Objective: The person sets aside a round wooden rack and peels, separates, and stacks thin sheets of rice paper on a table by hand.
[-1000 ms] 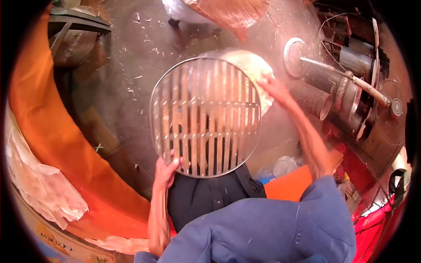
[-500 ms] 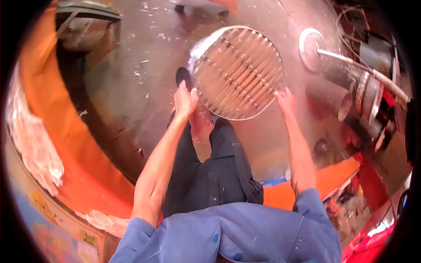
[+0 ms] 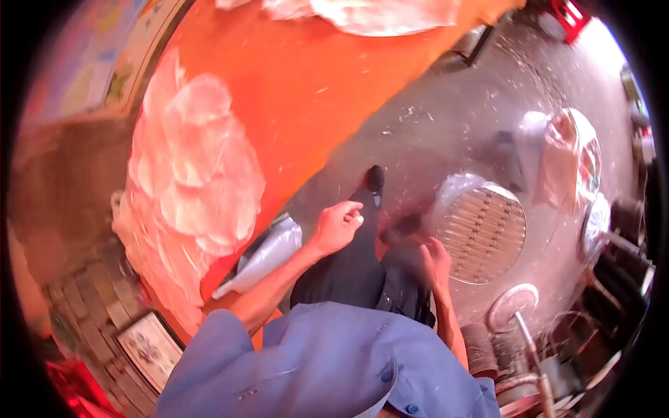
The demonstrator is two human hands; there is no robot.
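Marks on the framed white sheet (image 3: 155, 350) are too blurred to read. The round brown slatted rack with a thin metal rim (image 3: 481, 233) lies just beside the blurred right hand (image 3: 437, 263), whose fingers are partly bent, though whether they touch or grip its rim I cannot tell. Well apart from it, the left hand (image 3: 336, 227) is loosely curled and half open with nothing visible in it, and the dark-trousered legs (image 3: 345, 268) are partly hidden by the blue shirt (image 3: 313, 355).

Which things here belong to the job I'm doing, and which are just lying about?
Probably the job:
round slatted rack, beside the right hand
pale sheets
orange surface under them

Seemingly just lying about:
framed panel
pole with a round base
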